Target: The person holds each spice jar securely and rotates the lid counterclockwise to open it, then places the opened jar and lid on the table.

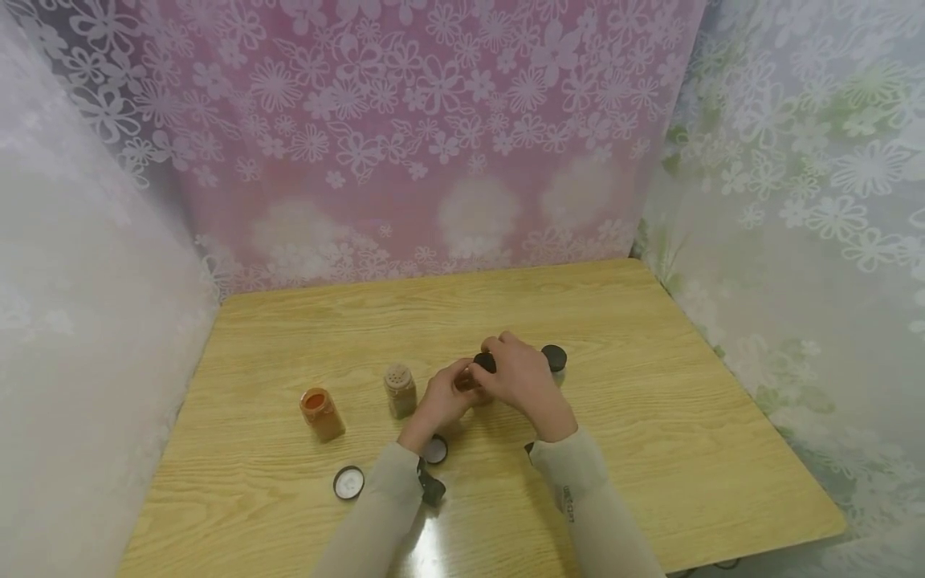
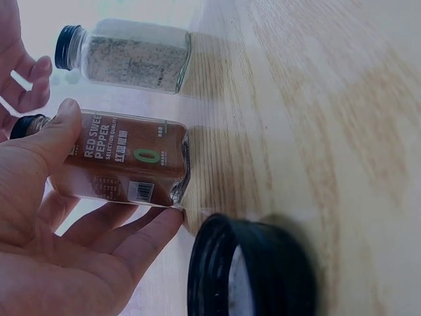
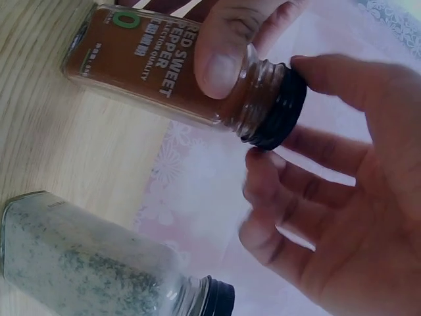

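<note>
Head view: at the table, the left hand grips the red sweet pepper jar while the right hand pinches its black cap. Left wrist: a herb-flecked jar stands beside it; a loose lid lies near. Right wrist: screw threads show below the cap.

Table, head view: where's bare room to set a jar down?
Right: table between right sleeve and right edge. Far: strip between capped jar and pink curtain. Crowded: centre, left hand gripping pepper jar, right hand at its cap; left of centre, orange jar, shaker jar, two lids.
</note>
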The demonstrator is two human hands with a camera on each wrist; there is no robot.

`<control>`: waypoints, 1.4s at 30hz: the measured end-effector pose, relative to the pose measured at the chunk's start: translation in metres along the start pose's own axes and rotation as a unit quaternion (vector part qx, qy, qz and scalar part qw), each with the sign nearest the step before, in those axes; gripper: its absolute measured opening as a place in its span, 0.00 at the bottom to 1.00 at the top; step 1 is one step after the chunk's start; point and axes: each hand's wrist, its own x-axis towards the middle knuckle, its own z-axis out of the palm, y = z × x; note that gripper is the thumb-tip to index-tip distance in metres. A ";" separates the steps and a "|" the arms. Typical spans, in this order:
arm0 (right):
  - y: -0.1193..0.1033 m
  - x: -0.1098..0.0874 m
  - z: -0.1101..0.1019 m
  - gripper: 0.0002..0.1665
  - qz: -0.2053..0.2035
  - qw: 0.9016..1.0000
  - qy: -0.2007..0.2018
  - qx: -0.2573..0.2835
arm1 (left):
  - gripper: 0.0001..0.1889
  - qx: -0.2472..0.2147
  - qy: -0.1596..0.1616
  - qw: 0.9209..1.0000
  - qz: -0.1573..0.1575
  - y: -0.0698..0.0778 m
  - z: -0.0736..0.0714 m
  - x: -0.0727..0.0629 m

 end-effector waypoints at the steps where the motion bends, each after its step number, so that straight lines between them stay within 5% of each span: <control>1: 0.000 0.000 -0.001 0.22 -0.003 1.000 -0.006 0.005 | 0.24 -0.001 0.000 1.000 0.000 0.000 0.000 0.000; 8: -0.001 0.002 0.000 0.24 -0.021 0.999 -0.030 0.015 | 0.27 0.005 0.002 1.000 0.006 -0.001 0.000 0.001; 15: -0.002 0.004 0.001 0.36 0.026 0.999 -0.002 -0.023 | 0.22 0.014 0.003 1.000 0.015 -0.001 -0.001 -0.001; 24: -0.003 0.006 -0.001 0.18 0.011 0.999 -0.036 -0.009 | 0.26 -0.009 0.000 1.000 -0.006 0.001 0.000 -0.002; 36: 0.003 0.003 -0.005 0.24 -0.046 0.997 -0.055 0.039 | 0.27 0.001 0.005 1.000 -0.008 0.003 0.000 -0.001; 42: 0.002 0.003 -0.003 0.28 -0.010 1.000 -0.027 -0.010 | 0.25 0.001 0.001 1.000 0.002 0.003 0.001 -0.002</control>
